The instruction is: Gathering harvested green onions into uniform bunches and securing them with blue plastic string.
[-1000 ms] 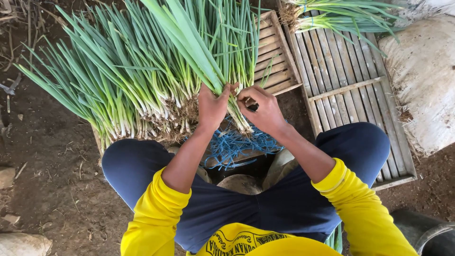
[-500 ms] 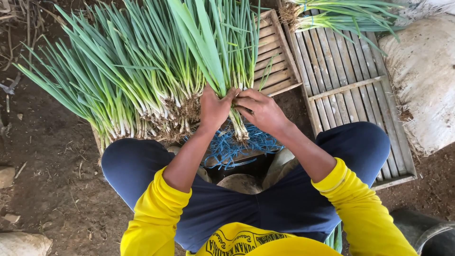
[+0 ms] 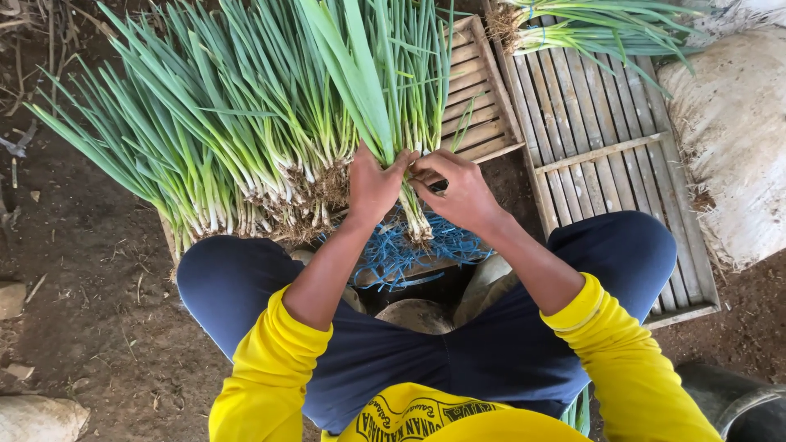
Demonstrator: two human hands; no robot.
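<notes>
A small bundle of green onions [image 3: 393,106] stands out from a big pile of green onions [image 3: 221,139] laid with roots toward me. My left hand [image 3: 372,187] grips the bundle's white stems from the left. My right hand [image 3: 458,190] closes on the same stems from the right, fingertips meeting the left hand. The bundle's roots [image 3: 417,229] hang over a heap of blue strings [image 3: 409,250] between my knees.
A slatted bamboo rack [image 3: 598,139] lies to the right, with a tied bunch of onions [image 3: 589,29] at its far end. A smaller slatted crate [image 3: 479,98] lies under the pile. A pale sack [image 3: 737,139] borders the right side. Bare dirt [image 3: 74,278] lies left.
Both hands have drawn closer together around the bundle's stems and the right hand has shifted slightly left. The pile has not moved.
</notes>
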